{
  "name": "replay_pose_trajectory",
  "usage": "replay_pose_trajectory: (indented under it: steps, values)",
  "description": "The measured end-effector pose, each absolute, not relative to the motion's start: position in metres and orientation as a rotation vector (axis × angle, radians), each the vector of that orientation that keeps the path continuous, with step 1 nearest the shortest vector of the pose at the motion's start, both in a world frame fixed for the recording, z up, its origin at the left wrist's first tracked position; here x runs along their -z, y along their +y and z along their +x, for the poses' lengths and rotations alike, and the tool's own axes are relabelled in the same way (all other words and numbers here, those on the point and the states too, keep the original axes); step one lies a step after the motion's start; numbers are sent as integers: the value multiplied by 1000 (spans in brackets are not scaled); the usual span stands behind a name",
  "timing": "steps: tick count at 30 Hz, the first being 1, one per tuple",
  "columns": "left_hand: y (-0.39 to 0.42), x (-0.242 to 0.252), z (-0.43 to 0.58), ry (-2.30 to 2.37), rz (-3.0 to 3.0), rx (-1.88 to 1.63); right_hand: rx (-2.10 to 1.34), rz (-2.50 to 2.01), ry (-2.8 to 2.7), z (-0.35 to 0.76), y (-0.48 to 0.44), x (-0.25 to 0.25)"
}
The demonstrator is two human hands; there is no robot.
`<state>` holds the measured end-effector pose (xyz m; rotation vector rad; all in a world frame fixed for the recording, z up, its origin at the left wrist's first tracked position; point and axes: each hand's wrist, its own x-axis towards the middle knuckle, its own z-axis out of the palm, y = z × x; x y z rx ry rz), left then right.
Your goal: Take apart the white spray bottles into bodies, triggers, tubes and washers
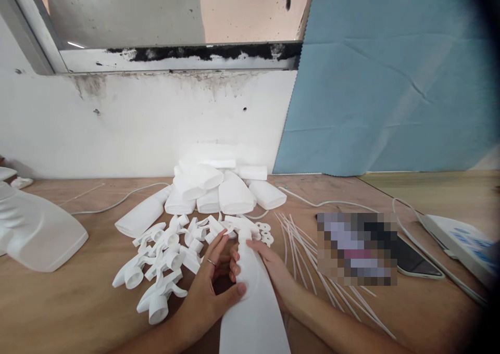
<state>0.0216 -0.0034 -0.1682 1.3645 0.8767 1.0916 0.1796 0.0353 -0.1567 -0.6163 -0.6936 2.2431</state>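
Observation:
A white bottle (255, 302) lies between my two hands at the bottom centre, its neck pointing away from me and a white spray head (239, 223) at its top. My left hand (211, 286), with a ring on one finger, has its thumb pressed on the bottle's left side. Wrapped round the neck from the right is my right hand (269, 265). A heap of white spray heads (172, 257) lies left of my hands. Just beyond the right hand are small white rings (265, 234) and a spread of thin white tubes (312, 260).
White bottles (234, 192) are piled by the wall. A large white bottle (42, 234) stands out at the left. On the right are a phone (417, 257), partly blurred out, a white device (464, 244) and cables (336, 203) on the wooden table (97, 302).

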Motion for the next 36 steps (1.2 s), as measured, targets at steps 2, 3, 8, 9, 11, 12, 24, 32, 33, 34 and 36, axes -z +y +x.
replay_pose_trajectory:
  steps: [2,3,8,9,11,12,24,32,33,34,36]
  values:
    - [-3,168,22,885,1358,-1093,-2208,-651,-683,180,35,157]
    - [-3,167,22,886,1357,-1093,-2185,-673,-674,180,35,158]
    - [-3,169,23,887,1369,-1103,-2104,-689,-677,178,36,160]
    - [-3,169,23,885,1369,-1104,-2093,-681,-682,178,36,160]
    - [-4,169,22,871,1362,-1103,-2066,-672,-676,177,36,159]
    - [-4,169,22,863,1357,-1099,-2054,-674,-667,177,35,159]
    - [22,168,55,930,931,-1360,-2065,-774,-628,171,37,159]
    - [30,172,58,880,903,-1340,-2100,-655,-710,176,37,159]
    - [28,171,57,868,884,-1343,-2099,-634,-703,177,37,162]
    - [28,171,57,856,863,-1338,-2096,-619,-692,179,38,166]
    - [27,170,57,839,820,-1311,-2084,-608,-667,181,40,173]
